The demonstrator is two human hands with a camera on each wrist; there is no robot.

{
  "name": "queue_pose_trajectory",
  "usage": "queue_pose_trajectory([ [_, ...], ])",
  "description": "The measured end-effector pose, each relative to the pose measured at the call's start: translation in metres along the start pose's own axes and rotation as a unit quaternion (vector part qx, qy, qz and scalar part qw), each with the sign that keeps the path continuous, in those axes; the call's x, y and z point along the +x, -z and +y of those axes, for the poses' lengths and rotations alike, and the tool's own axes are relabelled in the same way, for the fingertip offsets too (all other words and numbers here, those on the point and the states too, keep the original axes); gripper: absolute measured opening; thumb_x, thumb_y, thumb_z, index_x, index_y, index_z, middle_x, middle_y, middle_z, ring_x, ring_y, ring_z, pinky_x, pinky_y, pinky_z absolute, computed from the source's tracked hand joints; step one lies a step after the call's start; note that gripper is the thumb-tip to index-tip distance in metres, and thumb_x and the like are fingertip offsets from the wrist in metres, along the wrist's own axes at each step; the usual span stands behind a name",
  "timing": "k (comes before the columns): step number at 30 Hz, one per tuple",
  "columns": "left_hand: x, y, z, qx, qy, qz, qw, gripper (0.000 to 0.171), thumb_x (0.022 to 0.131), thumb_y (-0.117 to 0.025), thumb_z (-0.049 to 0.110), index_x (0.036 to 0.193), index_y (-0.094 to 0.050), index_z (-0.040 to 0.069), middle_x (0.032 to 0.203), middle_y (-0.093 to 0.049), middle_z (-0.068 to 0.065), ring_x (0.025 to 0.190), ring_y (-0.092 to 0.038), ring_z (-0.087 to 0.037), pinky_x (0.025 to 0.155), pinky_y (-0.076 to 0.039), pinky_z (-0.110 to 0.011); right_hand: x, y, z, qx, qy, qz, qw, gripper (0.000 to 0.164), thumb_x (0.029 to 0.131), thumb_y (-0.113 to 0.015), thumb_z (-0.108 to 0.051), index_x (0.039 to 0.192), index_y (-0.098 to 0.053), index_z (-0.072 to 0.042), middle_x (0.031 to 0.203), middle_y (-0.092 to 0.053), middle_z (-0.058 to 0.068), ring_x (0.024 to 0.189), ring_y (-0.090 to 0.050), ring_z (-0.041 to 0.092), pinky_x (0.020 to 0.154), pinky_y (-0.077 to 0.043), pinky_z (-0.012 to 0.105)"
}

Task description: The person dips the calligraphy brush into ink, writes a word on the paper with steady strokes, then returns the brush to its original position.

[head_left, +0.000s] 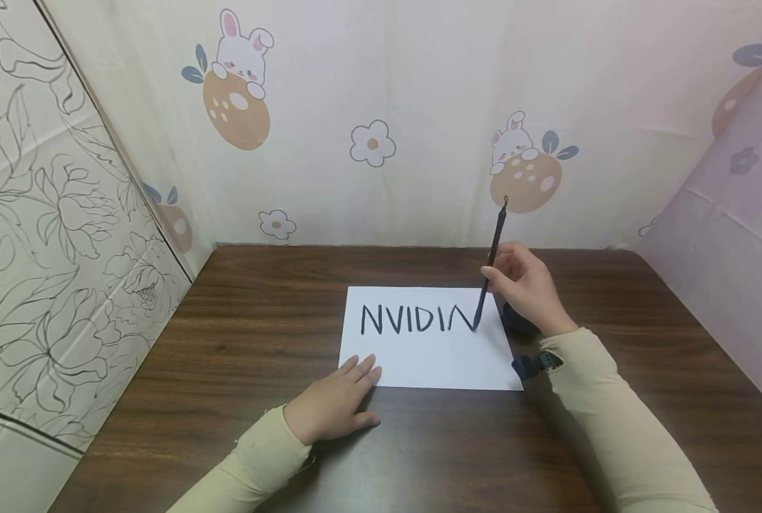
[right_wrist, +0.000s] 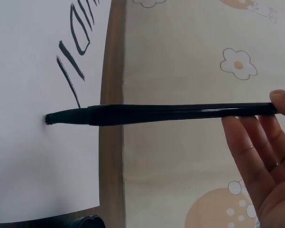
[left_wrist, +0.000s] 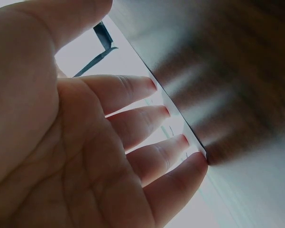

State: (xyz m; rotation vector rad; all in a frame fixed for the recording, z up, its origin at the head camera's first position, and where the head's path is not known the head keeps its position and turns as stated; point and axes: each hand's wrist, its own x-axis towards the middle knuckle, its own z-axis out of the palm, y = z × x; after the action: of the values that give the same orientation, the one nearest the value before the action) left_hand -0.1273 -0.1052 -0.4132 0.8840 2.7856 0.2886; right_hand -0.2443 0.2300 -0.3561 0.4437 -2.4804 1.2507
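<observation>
My right hand [head_left: 524, 281] pinches the dark handle of a calligraphy brush [right_wrist: 161, 113] between thumb and fingers. The brush stands nearly upright, leaning a little right at the top, with a small loop on its end. Its dark bristle tip is at the white sheet of paper [head_left: 432, 363], by the last strokes of the black lettering [head_left: 413, 319], which reads NVIDI followed by slanted strokes. My left hand [head_left: 336, 402] rests with fingers spread on the paper's lower left corner, thumb on the table. In the left wrist view its palm and fingers [left_wrist: 133, 123] show, fingertips near the paper edge.
The paper lies on a dark wood-grain table [head_left: 239, 320]. A black object [head_left: 517, 318] sits right of the paper, partly hidden by my right hand. A black strapped device [head_left: 534, 364] is on my right wrist. A rabbit-print curtain [head_left: 381, 85] hangs behind the table.
</observation>
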Motion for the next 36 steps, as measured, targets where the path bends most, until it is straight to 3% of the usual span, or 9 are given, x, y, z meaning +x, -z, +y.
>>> queue_pose_trajectory([
  [7,0.0,-0.001,-0.001,0.001,0.002,-0.002,1.0,0.072,0.091,-0.064,0.045,0.148,-0.042,0.008,0.159,-0.034,-0.011,0.145,-0.033,-0.036,0.114,-0.037,-0.049,0.004,-0.003,0.003,0.024,-0.007,0.047,0.999,0.028,0.093,-0.067,-0.017,0.117,-0.055,-0.009,0.092,-0.062,0.001,0.07,-0.068,0.02,0.064,-0.059,0.024],
  [15,0.0,0.0,-0.001,-0.001,0.0,-0.001,1.0,0.072,0.091,-0.064,0.044,0.148,-0.042,0.007,0.159,-0.034,-0.011,0.145,-0.033,-0.037,0.114,-0.037,-0.05,0.007,-0.012,0.006,0.038,0.005,0.057,0.998,0.032,0.093,-0.067,-0.015,0.119,-0.052,-0.004,0.098,-0.061,0.005,0.068,-0.063,-0.001,0.063,-0.056,0.015],
  [21,0.0,-0.001,-0.001,0.0,-0.001,-0.001,1.0,0.072,0.091,-0.064,0.044,0.148,-0.042,0.007,0.159,-0.034,-0.012,0.145,-0.033,-0.037,0.114,-0.037,-0.049,0.009,-0.017,0.009,0.04,-0.005,0.06,0.997,0.032,0.093,-0.067,-0.016,0.119,-0.052,-0.005,0.099,-0.061,0.007,0.071,-0.067,0.01,0.064,-0.057,0.016],
  [26,0.0,0.0,-0.001,-0.001,0.001,-0.005,1.0,0.072,0.091,-0.064,0.044,0.149,-0.041,0.007,0.159,-0.034,-0.011,0.146,-0.032,-0.036,0.115,-0.037,-0.049,0.01,-0.019,0.012,0.048,-0.014,0.059,0.997,0.032,0.093,-0.067,-0.017,0.119,-0.052,-0.005,0.098,-0.06,0.005,0.071,-0.067,0.01,0.065,-0.059,0.022],
  [36,0.001,0.0,-0.001,-0.002,0.006,-0.007,1.0,0.072,0.091,-0.064,0.045,0.149,-0.041,0.009,0.159,-0.033,-0.01,0.146,-0.032,-0.035,0.114,-0.038,-0.051,0.009,-0.02,0.009,0.044,-0.018,0.065,0.997,0.032,0.094,-0.067,-0.02,0.118,-0.051,-0.005,0.097,-0.06,0.007,0.07,-0.067,0.013,0.063,-0.056,0.015],
])
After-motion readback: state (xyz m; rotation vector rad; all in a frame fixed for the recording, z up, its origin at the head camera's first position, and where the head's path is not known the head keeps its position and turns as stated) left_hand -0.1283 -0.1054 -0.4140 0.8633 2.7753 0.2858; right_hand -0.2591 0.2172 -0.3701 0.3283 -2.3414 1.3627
